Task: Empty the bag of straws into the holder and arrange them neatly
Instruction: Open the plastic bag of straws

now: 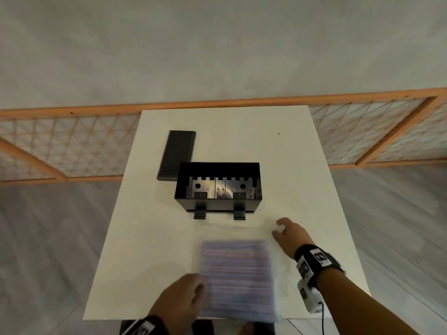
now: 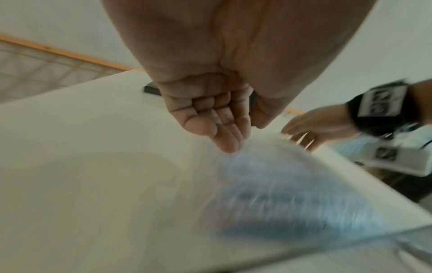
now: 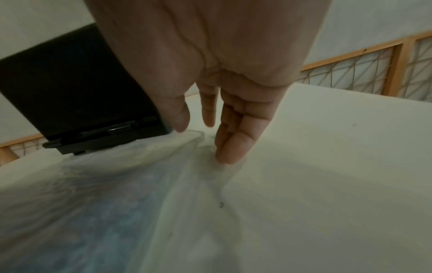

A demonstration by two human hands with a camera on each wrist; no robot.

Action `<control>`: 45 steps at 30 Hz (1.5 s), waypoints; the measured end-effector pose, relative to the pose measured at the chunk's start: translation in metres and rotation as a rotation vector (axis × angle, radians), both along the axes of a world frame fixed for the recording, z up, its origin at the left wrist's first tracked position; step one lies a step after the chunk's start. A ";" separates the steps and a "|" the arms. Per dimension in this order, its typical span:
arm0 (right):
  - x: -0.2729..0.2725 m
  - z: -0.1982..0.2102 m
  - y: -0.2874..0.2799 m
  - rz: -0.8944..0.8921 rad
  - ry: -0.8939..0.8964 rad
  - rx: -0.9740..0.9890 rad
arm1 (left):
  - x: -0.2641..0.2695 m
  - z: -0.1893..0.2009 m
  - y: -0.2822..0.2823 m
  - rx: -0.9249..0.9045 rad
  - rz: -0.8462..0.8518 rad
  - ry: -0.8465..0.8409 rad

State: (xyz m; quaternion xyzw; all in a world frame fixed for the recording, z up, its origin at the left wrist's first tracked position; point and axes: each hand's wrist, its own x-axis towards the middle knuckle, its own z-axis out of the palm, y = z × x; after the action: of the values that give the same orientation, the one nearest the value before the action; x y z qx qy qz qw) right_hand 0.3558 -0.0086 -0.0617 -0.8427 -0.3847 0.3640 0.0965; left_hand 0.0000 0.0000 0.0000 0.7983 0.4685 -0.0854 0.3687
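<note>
White worktop (image 1: 302, 189): bag of straws (image 1: 238, 279) lies blurred before the open black holder (image 1: 219, 187). Left hand (image 1: 179, 301) apparently touches it, fingers relaxed; right hand (image 1: 289, 235) spread at its mouth. Opening comes next.

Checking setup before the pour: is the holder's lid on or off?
Off. The holder is open on top with its inside showing, and the lid lies flat on the table behind it.

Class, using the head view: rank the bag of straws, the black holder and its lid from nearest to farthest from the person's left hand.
From the left hand:
1. Bag of straws, touching it, just to its right.
2. Black holder, mid-table, beyond the bag.
3. Lid, farthest, behind the holder's left end.
</note>
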 end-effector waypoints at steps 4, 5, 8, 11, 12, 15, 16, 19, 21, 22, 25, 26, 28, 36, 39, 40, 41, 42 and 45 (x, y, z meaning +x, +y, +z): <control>-0.005 -0.011 0.009 0.003 -0.020 -0.073 | 0.096 0.009 0.023 0.062 -0.091 -0.230; -0.005 -0.013 0.010 0.008 -0.028 -0.068 | 0.117 0.002 0.029 0.091 -0.101 -0.228; -0.007 -0.017 0.013 -0.003 -0.041 -0.036 | 0.178 -0.018 0.045 0.112 -0.149 -0.167; -0.006 -0.022 0.012 0.012 -0.060 -0.008 | 0.206 -0.048 0.061 0.066 -0.140 -0.064; -0.006 -0.022 0.011 0.015 -0.055 0.004 | 0.209 -0.055 0.065 0.025 -0.104 -0.050; -0.005 -0.022 0.005 0.024 -0.009 0.074 | 0.212 -0.071 0.075 -0.072 -0.046 -0.083; -0.005 -0.021 0.003 0.021 0.018 0.103 | 0.213 -0.075 0.077 -0.085 -0.054 -0.106; 0.000 -0.019 0.000 -0.004 0.109 0.154 | 0.217 -0.084 0.086 -0.164 -0.037 -0.145; 0.003 -0.020 0.001 -0.043 0.184 0.175 | 0.218 -0.090 0.091 -0.202 -0.019 -0.152; 0.004 -0.020 0.002 -0.064 0.216 0.182 | 0.218 -0.090 0.093 -0.202 -0.028 -0.151; 0.006 -0.018 0.006 -0.095 0.269 0.171 | 0.217 -0.089 0.096 -0.239 -0.079 -0.149; 0.007 -0.018 0.007 -0.103 0.285 0.165 | 0.217 -0.087 0.096 -0.253 -0.101 -0.151; 0.012 -0.019 0.006 -0.120 0.295 0.169 | 0.216 -0.082 0.099 -0.247 -0.150 -0.131; 0.022 0.000 -0.011 -0.073 0.256 0.183 | 0.168 -0.055 0.119 -0.175 -0.137 -0.065; 0.018 0.017 -0.020 -0.091 0.282 0.226 | 0.146 -0.034 0.122 -0.128 -0.111 -0.038; 0.016 0.023 -0.024 -0.094 0.284 0.252 | 0.139 -0.025 0.123 -0.105 -0.109 -0.029; 0.015 0.031 -0.029 -0.097 0.287 0.280 | 0.132 -0.017 0.124 -0.080 -0.109 -0.025; 0.013 0.039 -0.033 -0.098 0.288 0.306 | 0.126 -0.009 0.124 -0.051 -0.106 -0.028; 0.009 0.062 -0.045 -0.091 0.287 0.357 | 0.106 0.010 0.126 0.019 -0.099 -0.044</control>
State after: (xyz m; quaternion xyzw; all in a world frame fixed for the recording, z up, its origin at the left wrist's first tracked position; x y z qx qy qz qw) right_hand 0.3650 -0.0534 0.0001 -0.7682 -0.3871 0.4017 0.3141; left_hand 0.1058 0.1256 0.0104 0.8256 0.4211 -0.0817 0.3666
